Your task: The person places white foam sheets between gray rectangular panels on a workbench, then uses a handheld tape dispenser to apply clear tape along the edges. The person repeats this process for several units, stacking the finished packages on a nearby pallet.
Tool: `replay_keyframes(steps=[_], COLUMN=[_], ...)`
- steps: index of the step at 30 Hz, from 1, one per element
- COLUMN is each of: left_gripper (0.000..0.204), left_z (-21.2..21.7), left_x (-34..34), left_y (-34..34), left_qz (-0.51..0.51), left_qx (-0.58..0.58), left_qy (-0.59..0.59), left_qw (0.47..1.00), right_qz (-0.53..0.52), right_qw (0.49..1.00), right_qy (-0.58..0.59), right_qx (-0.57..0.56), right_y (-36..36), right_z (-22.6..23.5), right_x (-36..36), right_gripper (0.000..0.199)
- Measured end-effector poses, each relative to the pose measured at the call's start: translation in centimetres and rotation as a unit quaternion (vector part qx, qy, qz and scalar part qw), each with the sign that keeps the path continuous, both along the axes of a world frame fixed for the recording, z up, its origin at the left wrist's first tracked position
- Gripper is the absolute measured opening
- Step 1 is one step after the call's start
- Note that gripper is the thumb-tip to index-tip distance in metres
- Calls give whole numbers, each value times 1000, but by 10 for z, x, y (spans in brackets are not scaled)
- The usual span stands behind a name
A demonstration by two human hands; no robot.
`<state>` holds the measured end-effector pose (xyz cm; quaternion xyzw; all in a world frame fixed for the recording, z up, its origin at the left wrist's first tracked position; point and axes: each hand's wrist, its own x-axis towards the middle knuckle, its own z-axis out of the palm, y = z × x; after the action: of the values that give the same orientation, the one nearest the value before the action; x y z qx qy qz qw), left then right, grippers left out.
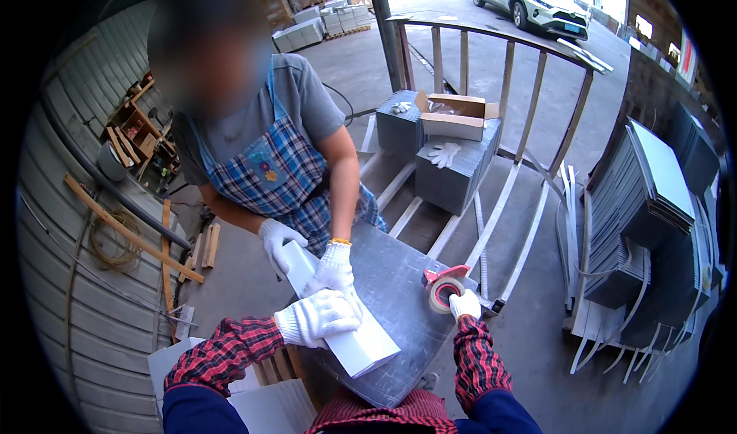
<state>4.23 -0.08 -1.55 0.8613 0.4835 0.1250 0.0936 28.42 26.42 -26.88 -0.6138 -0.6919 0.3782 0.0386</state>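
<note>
On my feed I have a scuffed, dark grey tabletop (407,280), with a long white box (365,338) lying aslant along its left side. I can't tell whether the red tape dispenser (445,280) touches its right edge. Beyond it, I see a slatted metal rack (489,223) carrying two stacks of grey panels (445,184) side by side.

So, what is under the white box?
The white box seems to rest on a dark grey work surface, visible beside it; the part directly underneath is covered.
</note>
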Motion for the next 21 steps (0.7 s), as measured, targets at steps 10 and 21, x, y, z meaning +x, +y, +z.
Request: replay_keyframes(steps=[10,21], left_gripper=[71,65], left_z=[6,14], left_x=[2,14], left_y=[14,-1], left_qz=[-14,49], left_qx=[36,43], left_qy=[24,-92], left_qw=[999,994], right_qz=[48,-193], right_qw=[989,926], right_qy=[142,326], right_qx=[19,-5], right_y=[-21,-110], right_z=[10,148], right_x=[103,72], right_gripper=[20,31])
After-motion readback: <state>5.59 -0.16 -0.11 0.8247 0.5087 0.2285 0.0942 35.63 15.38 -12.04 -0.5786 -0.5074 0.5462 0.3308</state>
